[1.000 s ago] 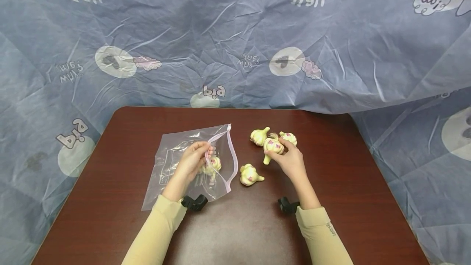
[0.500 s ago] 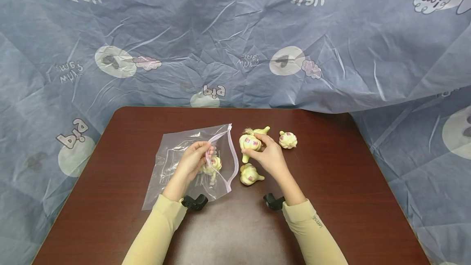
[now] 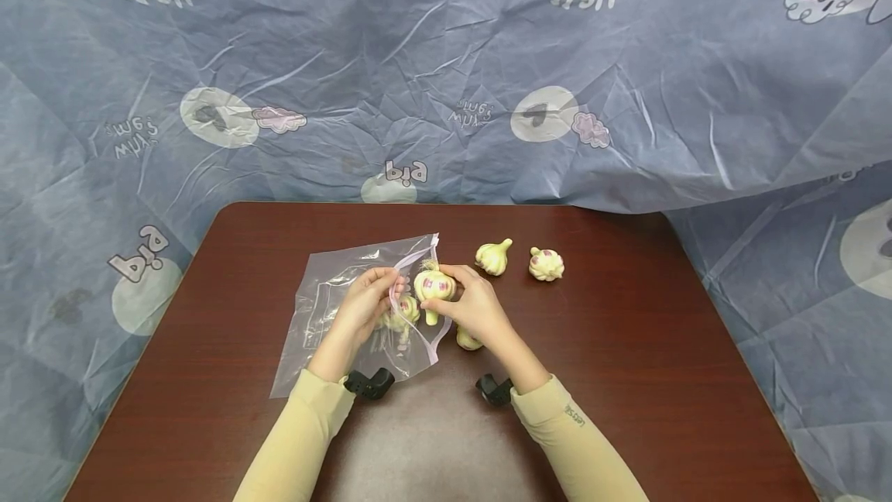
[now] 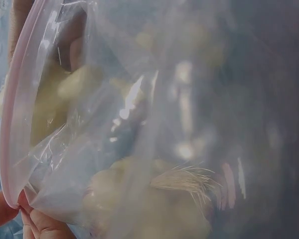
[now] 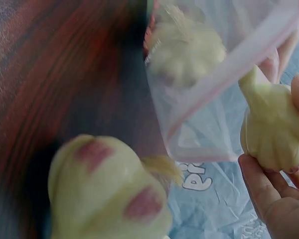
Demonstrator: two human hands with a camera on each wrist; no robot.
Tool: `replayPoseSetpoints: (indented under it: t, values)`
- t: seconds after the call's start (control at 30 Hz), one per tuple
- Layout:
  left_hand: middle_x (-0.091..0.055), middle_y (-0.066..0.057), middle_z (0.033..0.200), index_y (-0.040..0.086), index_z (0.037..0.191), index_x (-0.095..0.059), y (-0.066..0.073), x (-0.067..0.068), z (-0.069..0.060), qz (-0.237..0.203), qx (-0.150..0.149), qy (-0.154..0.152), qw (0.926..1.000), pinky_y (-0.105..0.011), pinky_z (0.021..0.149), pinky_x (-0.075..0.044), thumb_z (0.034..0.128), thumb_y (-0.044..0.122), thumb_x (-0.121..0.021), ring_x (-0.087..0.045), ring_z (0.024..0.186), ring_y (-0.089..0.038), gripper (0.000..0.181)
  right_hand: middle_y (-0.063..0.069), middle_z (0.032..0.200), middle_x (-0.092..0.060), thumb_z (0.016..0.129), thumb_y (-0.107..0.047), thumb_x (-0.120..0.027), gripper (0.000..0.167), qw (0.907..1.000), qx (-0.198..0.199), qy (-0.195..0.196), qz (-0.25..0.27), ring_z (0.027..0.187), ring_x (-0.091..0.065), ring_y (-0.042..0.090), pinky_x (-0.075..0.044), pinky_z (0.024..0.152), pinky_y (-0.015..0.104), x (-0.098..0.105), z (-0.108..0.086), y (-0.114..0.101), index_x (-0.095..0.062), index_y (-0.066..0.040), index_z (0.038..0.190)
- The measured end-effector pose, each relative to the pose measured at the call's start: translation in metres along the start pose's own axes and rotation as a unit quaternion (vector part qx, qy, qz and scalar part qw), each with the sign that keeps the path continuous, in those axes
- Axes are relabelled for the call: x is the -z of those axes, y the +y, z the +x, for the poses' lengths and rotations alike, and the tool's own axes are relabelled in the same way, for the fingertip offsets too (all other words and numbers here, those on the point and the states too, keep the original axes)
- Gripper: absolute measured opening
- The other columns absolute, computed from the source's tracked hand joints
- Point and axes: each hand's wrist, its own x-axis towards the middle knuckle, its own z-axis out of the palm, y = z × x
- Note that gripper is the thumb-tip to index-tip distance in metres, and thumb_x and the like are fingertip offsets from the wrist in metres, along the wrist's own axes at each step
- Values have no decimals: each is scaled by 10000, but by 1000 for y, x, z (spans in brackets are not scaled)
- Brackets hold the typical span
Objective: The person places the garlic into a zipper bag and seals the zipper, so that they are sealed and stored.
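A clear zip bag (image 3: 320, 277) with a pink rim lies on the left of the table, garlic (image 3: 399, 314) showing through its film. The left hand (image 3: 361, 307) pinches the bag's rim and keeps the mouth apart, as the left wrist view also shows at the rim (image 4: 6, 144). At that mouth, the right hand (image 3: 474, 302) holds a garlic bulb (image 3: 433, 285) between thumb and fingers, stem toward the person in the head view. In the right wrist view the held bulb (image 5: 274, 127) is beside the pink rim. Another garlic bulb (image 3: 468, 339) is partly hidden under the right hand.
Two more bulbs lie at the back of the brown table (image 3: 627, 347): one garlic bulb (image 3: 493, 258) behind the right hand, another garlic bulb (image 3: 547, 264) farther right. A blue printed cloth (image 3: 446, 68) hangs behind the table and down its sides.
The right hand has carried its garlic bulb leftward, from among the bulbs at the back to the bag's mouth. The left hand and the bag have stayed nearly still.
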Motion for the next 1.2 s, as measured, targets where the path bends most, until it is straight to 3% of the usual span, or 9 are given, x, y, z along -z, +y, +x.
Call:
replayPoseSetpoints:
  t: [0.43, 0.7, 0.9, 1.2]
  values:
    - [-618, 48, 826, -42, 1113, -504, 3, -1, -2, 6, 8, -8, 10000, -130, 673, -516, 1002, 53, -510, -588, 742, -40, 146, 130, 1254, -647, 756, -274, -860, 650, 9982, -60, -431, -423, 1149, -617, 280, -521, 958, 435, -19, 0, 9, -606, -41, 1307]
    - [-618, 37, 819, -53, 1118, -503, 6, -1, -4, -7, -29, -85, 10000, -116, 650, -508, 1003, 56, -517, -583, 723, -42, 158, 138, 1260, -656, 793, -258, -814, 584, 9941, -123, -840, -681, 1139, -624, 282, -529, 932, 440, -32, 6, 10, -614, -50, 1301]
    - [-626, 19, 833, -37, 1085, -508, 6, 0, -6, -54, -108, -175, 9998, -117, 662, -511, 1007, 43, -499, -591, 734, -42, 112, 159, 1253, -666, 824, -205, -781, 511, 9903, 190, -1068, -871, 1119, -646, 294, -540, 928, 432, -43, 13, 8, -629, -29, 1279]
    - [-624, 42, 824, -29, 1080, -504, 6, 1, -7, -102, -138, -280, 9995, -109, 665, -506, 1017, 43, -482, -592, 712, -17, 98, 133, 1151, -695, 851, -297, -759, 493, 9793, 248, -1629, -1179, 1005, -639, 220, -542, 861, 377, -53, 19, 6, -643, -77, 1277]
